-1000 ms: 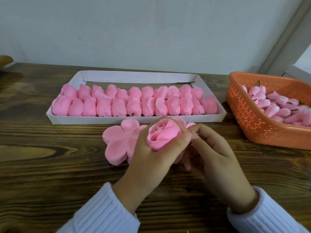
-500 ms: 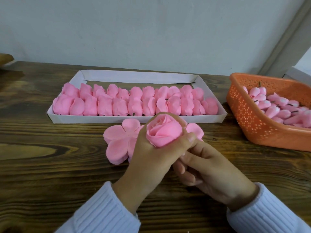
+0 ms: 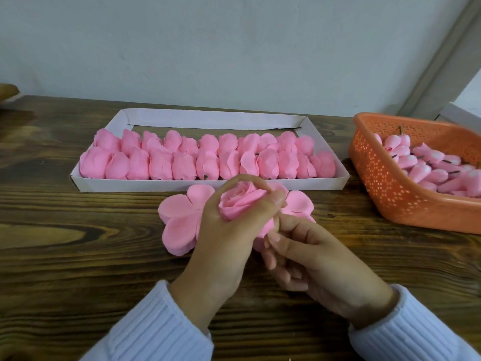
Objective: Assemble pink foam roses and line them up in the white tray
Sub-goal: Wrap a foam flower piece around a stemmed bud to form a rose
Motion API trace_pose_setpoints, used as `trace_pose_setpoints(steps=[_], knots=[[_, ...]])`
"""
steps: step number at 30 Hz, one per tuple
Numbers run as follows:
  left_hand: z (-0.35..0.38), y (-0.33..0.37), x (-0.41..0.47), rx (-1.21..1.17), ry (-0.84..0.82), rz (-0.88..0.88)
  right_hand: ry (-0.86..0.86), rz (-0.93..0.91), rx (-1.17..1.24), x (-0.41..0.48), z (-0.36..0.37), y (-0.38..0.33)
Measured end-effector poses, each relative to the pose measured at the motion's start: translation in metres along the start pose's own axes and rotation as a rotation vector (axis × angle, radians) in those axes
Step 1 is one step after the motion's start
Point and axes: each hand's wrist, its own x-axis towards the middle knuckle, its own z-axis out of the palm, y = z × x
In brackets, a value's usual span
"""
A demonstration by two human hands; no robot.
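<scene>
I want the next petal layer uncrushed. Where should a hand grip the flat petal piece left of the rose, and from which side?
Probably pinch the flat petal piece by its far-left lobe's rim, coming from the left. It lies flat on the table with lobes spread free there; the left hand, holding the rose, covers its right side.

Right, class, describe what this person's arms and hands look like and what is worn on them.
Both the left hand and the right hand are bare: no gloves, rings or watch show. Each arm wears a pale ribbed knit sleeve, the left sleeve and the right sleeve, ending at the wrist.
</scene>
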Motion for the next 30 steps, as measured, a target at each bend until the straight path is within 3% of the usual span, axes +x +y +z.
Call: trace_pose_setpoints(steps=[3, 7, 14, 20, 23, 25, 30], knots=[[0.0003, 0.0005, -0.0027, 0.041, -0.078, -0.061, -0.067, 0.122, 0.187, 0.0001, 0.0011, -0.0017], [0.0032, -0.0014, -0.0040, 0.149, -0.192, 0.052, -0.070, 0.186, 0.336, 0.0007, -0.0005, -0.0043], [0.0059, -0.0050, -0.0029, 0.302, -0.167, 0.150, -0.093, -0.007, 0.326, 0.0010, 0.0011, -0.0015], [0.0074, -0.0040, -0.0041, 0.334, -0.119, 0.159, -0.046, -0.007, 0.293, -0.0001, 0.0012, -0.0022], [0.0076, -0.0050, -0.0035, 0.314, -0.017, 0.127, 0.010, -0.056, 0.206, 0.0002, 0.0025, -0.0010], [0.0059, -0.0057, -0.0021, 0.287, 0.068, 0.118, 0.142, -0.127, 0.110, 0.0015, 0.0022, -0.0007], [-0.0009, -0.0083, 0.0018, 0.373, 0.134, 0.166, 0.403, -0.535, -0.265, -0.0039, -0.0007, -0.0027]])
